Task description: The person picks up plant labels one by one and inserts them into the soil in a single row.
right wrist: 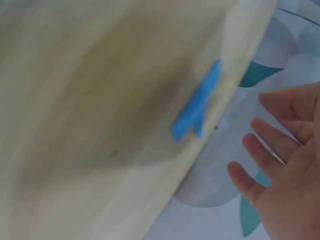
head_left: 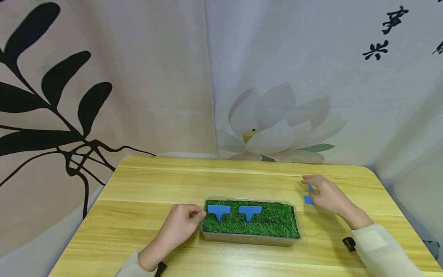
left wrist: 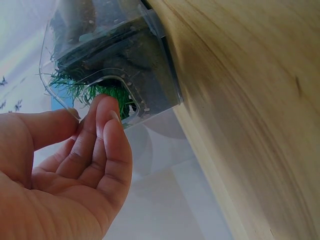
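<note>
A clear plastic box (head_left: 250, 239) filled with green artificial grass (head_left: 277, 223) sits on the table. Two blue T-shaped plant labels stand upright in the grass, a left label (head_left: 219, 210) and a right label (head_left: 249, 211). My left hand (head_left: 181, 223) pinches the box's left rim between thumb and fingertips; the left wrist view shows the rim there. Over the table right of the box, my right hand (head_left: 327, 195) has its fingers spread and holds nothing. Below it lies another blue T-shaped label (right wrist: 195, 107), partly hidden by the hand in the head view.
The light wooden table (head_left: 166, 177) backs onto a hanging cloth (head_left: 166, 96) printed with plants and characters. Black bands show near both cuffs, one a black strap (head_left: 349, 244) at the right sleeve.
</note>
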`<state>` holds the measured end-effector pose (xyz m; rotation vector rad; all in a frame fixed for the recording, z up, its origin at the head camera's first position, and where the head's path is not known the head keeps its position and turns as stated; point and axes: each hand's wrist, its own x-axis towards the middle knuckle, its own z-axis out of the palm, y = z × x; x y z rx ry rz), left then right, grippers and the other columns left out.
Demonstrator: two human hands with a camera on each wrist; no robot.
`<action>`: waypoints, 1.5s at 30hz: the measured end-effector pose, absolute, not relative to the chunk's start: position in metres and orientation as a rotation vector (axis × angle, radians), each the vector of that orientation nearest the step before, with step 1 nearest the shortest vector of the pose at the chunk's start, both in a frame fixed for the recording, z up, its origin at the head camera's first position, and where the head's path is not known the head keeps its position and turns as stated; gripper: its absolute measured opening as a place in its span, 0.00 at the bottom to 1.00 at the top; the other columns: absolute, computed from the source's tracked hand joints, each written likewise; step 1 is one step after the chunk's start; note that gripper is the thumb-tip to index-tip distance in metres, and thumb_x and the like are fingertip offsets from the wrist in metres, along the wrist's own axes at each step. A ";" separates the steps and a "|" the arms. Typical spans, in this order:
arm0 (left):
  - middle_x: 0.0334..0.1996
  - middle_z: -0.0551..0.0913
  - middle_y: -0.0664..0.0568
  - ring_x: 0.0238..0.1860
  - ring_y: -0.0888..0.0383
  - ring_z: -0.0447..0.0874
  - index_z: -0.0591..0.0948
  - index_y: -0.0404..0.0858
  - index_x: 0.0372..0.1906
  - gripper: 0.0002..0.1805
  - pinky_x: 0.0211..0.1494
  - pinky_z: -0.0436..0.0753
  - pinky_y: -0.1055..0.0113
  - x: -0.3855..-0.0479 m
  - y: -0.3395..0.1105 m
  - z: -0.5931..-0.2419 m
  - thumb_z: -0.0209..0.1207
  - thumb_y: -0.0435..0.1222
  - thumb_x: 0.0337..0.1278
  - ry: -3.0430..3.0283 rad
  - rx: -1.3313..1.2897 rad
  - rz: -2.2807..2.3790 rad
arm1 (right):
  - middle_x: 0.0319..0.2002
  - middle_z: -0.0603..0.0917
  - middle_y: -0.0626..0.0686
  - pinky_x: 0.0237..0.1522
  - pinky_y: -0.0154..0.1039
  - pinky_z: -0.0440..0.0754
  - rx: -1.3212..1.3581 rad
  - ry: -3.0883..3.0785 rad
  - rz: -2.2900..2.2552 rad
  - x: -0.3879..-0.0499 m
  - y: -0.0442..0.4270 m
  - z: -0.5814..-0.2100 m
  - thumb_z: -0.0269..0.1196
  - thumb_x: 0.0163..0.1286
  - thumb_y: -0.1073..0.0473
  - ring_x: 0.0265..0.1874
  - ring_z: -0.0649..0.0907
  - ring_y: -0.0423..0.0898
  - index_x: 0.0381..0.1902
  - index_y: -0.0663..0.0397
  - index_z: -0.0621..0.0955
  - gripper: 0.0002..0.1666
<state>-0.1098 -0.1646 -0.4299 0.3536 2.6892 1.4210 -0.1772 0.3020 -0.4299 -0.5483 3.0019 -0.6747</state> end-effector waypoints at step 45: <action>0.16 0.79 0.54 0.13 0.68 0.61 0.90 0.40 0.30 0.10 0.19 0.64 0.73 -0.109 -0.165 -0.430 0.65 0.31 0.70 2.674 0.364 1.437 | 0.43 0.85 0.56 0.44 0.55 0.84 -0.556 2.932 -0.567 -0.168 0.339 -0.443 0.71 0.64 0.72 0.43 0.85 0.56 0.50 0.67 0.85 0.16</action>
